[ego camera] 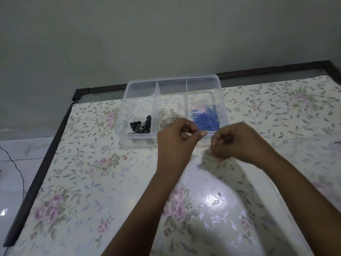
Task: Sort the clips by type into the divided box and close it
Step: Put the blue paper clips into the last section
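Left of the box (171, 77), past the table (55, 137) and its dark rim, a thin black cable (13, 163) runs over the pale floor (18, 148). Glossy floral cover (88, 182) on the table. Clear plastic box, top open, sits at the far side near the wall (166, 34); two dividers split it into three compartments side by side. The box's left compartment has black binder clips (141, 124), bunched at the near end. Its middle compartment has silver clips (168, 117) in a loose heap, mostly at the near end, one lying apart further back. Just in front of the box, overlapping its near wall at the middle compartment, is the left hand (177, 143): fingers curled in, thumb out to the right; can't tell if anything is pinched. The box's right compartment has blue clips (206, 120), a dense heap at the near end and a couple of strays behind it. In front of the box's near right corner is the right hand (236, 143), close to the left hand but apart from it. Its fingers are curled, tips bunched, pointing left and down; it is motion-blurred, so I can't tell whether it holds a clip. Small grey blur (202, 164) just below those fingertips, on the camera side of the box, too smeared to name. Further out from the box, strong glare (215, 198) on the cover.
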Demonstrator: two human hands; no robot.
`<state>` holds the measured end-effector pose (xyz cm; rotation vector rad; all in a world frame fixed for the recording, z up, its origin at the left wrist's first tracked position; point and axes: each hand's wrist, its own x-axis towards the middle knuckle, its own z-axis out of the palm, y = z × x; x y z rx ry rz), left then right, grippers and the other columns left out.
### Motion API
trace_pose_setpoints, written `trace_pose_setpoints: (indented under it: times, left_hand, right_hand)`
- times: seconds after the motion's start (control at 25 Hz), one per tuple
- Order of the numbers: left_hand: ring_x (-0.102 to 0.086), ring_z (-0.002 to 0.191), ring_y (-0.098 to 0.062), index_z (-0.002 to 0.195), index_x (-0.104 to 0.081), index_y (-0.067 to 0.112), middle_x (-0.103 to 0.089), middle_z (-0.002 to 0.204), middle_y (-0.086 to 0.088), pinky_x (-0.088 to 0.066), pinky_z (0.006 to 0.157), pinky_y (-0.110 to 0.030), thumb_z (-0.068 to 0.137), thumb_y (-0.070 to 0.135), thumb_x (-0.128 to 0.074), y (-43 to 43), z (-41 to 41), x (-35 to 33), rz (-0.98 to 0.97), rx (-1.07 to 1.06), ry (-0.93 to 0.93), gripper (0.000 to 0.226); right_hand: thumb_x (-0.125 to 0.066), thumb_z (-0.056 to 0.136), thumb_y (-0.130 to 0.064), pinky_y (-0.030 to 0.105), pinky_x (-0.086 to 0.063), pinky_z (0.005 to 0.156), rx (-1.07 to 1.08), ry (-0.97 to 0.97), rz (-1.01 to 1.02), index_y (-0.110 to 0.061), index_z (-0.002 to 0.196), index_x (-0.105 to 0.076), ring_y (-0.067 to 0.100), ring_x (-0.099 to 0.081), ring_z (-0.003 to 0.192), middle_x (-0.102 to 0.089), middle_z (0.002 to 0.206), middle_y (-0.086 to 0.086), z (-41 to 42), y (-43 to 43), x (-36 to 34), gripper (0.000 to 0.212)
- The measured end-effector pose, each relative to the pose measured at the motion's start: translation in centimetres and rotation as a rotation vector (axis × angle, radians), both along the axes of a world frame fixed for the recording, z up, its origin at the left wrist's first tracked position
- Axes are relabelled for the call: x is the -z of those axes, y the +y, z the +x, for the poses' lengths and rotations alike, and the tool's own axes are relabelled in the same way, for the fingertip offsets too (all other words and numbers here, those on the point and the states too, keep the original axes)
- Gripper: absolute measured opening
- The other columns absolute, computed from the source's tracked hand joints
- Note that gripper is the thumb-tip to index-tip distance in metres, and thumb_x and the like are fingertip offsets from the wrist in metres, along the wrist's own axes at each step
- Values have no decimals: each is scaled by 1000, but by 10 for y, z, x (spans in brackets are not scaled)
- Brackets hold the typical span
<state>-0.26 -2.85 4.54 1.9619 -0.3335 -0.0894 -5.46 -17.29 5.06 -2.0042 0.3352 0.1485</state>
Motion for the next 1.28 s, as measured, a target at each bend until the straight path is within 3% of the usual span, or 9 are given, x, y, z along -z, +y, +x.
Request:
trace_pose_setpoints:
  times: [0.12,0.24,0.36,0.52,0.72,0.88,1.0,1.2,1.28]
  left_hand:
    - [-58,58,-10,70,-64,11,-63,65,4,-46,59,-16,73,14,-75,-17,21,1,50,-38,-67,12]
    - [-63,66,-18,83,-72,3,-72,82,-7,-51,73,-29,82,15,-67,-27,30,5,156,7,-138,13]
    - [-60,70,-12,89,-72,6,-72,89,-5,-41,69,-10,86,17,-63,-9,29,2,224,-32,-243,15]
    - [-58,90,-23,96,-71,20,-69,92,-2,-42,79,-31,75,26,-71,43,13,17,605,8,-356,22]
    - [-57,63,-23,64,-71,30,-62,58,5,-41,50,-31,63,33,-67,40,-34,19,676,-43,-442,5]
    - [-55,75,-23,65,-72,29,-64,63,4,-34,61,-34,69,27,-75,25,-50,18,699,-181,-310,6]
    - [-52,91,-23,74,-73,23,-68,77,1,-35,71,-34,77,28,-68,15,-51,10,692,-207,-187,8]
    - [-50,88,-24,75,-72,21,-68,80,1,-39,72,-33,78,29,-69,15,-45,9,625,-108,-163,9]
    - [-50,90,-23,76,-71,22,-68,82,2,-40,74,-33,79,30,-68,17,-43,8,632,-94,-174,9]
  right_hand:
    - [-78,69,-9,10,-49,57,302,-295,-46,-7,70,-70,8,-61,51,-68,63,8,19,-6,-1,9]
    - [-68,79,-3,-2,-38,65,299,-409,-319,0,93,-72,11,-63,67,-72,83,11,30,2,16,14]
    - [-63,80,-1,14,-45,71,172,-540,-469,-2,91,-73,23,-67,74,-73,85,13,26,5,24,15]
    - [-55,71,-15,22,-49,65,-59,-521,-531,-10,80,-75,17,-66,66,-72,75,2,9,8,22,22]
    - [-56,69,-6,31,-53,58,110,-551,-512,-6,72,-70,23,-62,59,-68,67,8,-23,3,11,14]
    - [-67,73,-9,28,-39,62,544,-205,-510,-8,77,-61,25,-57,71,-62,75,8,-55,-26,7,7]
    - [-80,67,-33,26,-37,66,411,362,-449,-13,85,-57,22,-54,83,-58,86,4,-83,-32,18,36]
    - [-53,82,0,25,-33,62,432,321,-595,-3,79,-47,31,-57,82,-56,83,10,-82,-23,31,7]
    - [-51,80,2,23,-31,59,431,325,-651,-7,64,-35,26,-49,66,-43,66,3,-76,-24,29,25]
